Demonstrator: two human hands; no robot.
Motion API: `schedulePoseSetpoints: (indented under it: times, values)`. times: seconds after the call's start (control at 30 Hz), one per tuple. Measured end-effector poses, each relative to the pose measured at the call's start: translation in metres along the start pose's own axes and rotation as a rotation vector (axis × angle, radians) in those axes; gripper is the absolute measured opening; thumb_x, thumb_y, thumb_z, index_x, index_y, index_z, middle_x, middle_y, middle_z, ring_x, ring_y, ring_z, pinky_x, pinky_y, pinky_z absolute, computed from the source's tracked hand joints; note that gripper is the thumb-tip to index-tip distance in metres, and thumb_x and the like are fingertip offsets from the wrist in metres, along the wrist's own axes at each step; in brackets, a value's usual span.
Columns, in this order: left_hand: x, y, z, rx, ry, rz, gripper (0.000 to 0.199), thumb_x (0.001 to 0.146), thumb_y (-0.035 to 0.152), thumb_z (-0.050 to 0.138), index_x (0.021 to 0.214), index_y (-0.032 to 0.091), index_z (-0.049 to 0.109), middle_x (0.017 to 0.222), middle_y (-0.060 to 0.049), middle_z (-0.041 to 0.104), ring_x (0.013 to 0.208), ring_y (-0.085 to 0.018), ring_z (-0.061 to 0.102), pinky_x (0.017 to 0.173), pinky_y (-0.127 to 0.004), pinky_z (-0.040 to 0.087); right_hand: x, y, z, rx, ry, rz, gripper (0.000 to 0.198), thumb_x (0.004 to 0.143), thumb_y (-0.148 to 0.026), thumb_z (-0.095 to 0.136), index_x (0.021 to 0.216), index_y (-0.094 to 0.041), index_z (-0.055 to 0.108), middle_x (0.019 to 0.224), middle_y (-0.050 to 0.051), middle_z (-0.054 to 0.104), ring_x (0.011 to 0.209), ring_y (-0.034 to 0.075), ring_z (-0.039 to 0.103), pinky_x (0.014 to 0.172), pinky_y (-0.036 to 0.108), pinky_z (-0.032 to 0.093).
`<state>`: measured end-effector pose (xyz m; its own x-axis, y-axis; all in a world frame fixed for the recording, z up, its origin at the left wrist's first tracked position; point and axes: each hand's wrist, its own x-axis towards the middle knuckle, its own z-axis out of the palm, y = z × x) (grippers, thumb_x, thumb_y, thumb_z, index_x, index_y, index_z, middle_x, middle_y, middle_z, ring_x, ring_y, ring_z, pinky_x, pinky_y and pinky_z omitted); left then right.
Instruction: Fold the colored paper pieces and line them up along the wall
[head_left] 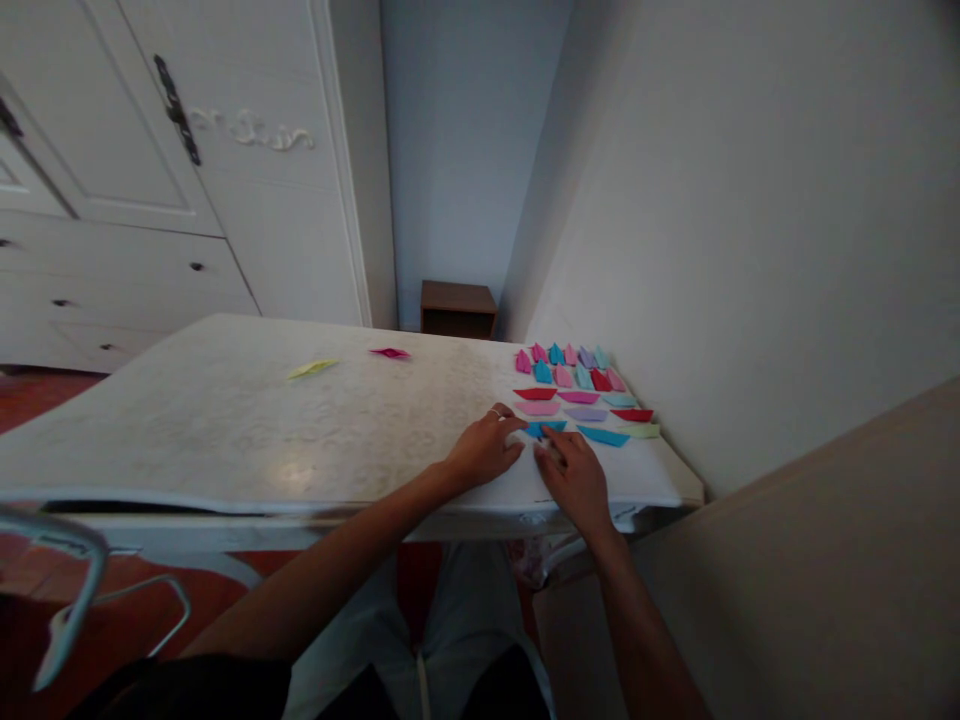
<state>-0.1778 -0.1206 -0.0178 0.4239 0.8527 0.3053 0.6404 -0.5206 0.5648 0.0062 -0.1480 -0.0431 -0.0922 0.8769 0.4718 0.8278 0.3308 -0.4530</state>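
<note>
From here I see both forearms stretched over the desk, the left hand angled inward and the right hand curled, fingers meeting at a blue paper boat before rows of folded papers. I can't tell whether either grip is closed.

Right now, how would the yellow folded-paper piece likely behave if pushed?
The yellow folded-paper piece looks thin, so it is probably light and would slide easily. Its slim pointed ends may crease. Its long, low shape suggests it would hardly roll.
</note>
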Motion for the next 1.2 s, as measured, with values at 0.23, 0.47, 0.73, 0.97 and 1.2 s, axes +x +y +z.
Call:
schedulePoseSetpoints:
  times: [0.23, 0.47, 0.73, 0.97, 1.2]
  values:
    - [-0.063, -0.039, -0.049, -0.178, 0.054, -0.061, 0.021, 0.084, 0.024, 0.059, 0.100, 0.016, 0.068, 0.073, -0.001, 0.063, 0.065, -0.013, 0.056, 0.065, -0.024, 0.046, 0.000, 0.005, 0.000, 0.103, 0.059, 0.061, 0.028, 0.084, -0.040, 0.051, 0.091, -0.017, 0.065, 0.088, 0.008, 0.064, 0.074, 0.020, 0.058, 0.073, 0.035, 0.049]
    - [-0.116, -0.074, -0.097, -0.660, 0.361, -0.383, 0.026, 0.076, 0.041, 0.067, 0.081, 0.016, 0.065, 0.062, 0.003, 0.056, 0.051, -0.008, 0.046, 0.048, -0.020, 0.036, 0.032, -0.057, 0.020, 0.338, -0.048, -0.031, 0.021, 0.085, -0.036, 0.052, 0.083, -0.019, 0.063, 0.077, 0.004, 0.065, 0.070, 0.019, 0.059, 0.067, 0.030, 0.047]
    - [-0.112, -0.072, -0.100, -1.026, 0.536, -0.433, 0.031, 0.068, 0.042, 0.075, 0.078, 0.015, 0.063, 0.054, 0.006, 0.050, 0.045, -0.005, 0.040, 0.044, -0.018, 0.029, 0.139, -0.164, 0.117, 0.098, -0.256, -0.350, 0.043, 0.082, -0.017, 0.052, 0.124, -0.011, 0.055, 0.122, 0.014, 0.057, 0.092, 0.019, 0.060, 0.089, 0.030, 0.046]
    - [-0.113, -0.072, -0.102, -1.031, 0.541, -0.421, 0.030, 0.070, 0.043, 0.072, 0.078, 0.015, 0.063, 0.053, 0.006, 0.051, 0.045, -0.006, 0.040, 0.044, -0.019, 0.029, 0.189, -0.181, 0.161, -0.203, -0.443, -0.314, 0.032, 0.088, -0.015, 0.049, 0.117, -0.013, 0.062, 0.121, 0.015, 0.062, 0.105, 0.023, 0.059, 0.089, 0.031, 0.043]
    - [-0.112, -0.074, -0.101, -1.080, 0.527, -0.425, 0.031, 0.069, 0.042, 0.073, 0.078, 0.015, 0.063, 0.053, 0.006, 0.050, 0.044, -0.005, 0.041, 0.044, -0.019, 0.029, 0.184, -0.166, 0.156, -0.172, -0.442, -0.381, 0.030, 0.097, -0.019, 0.040, 0.111, -0.016, 0.067, 0.116, 0.012, 0.068, 0.106, 0.021, 0.060, 0.090, 0.030, 0.041]
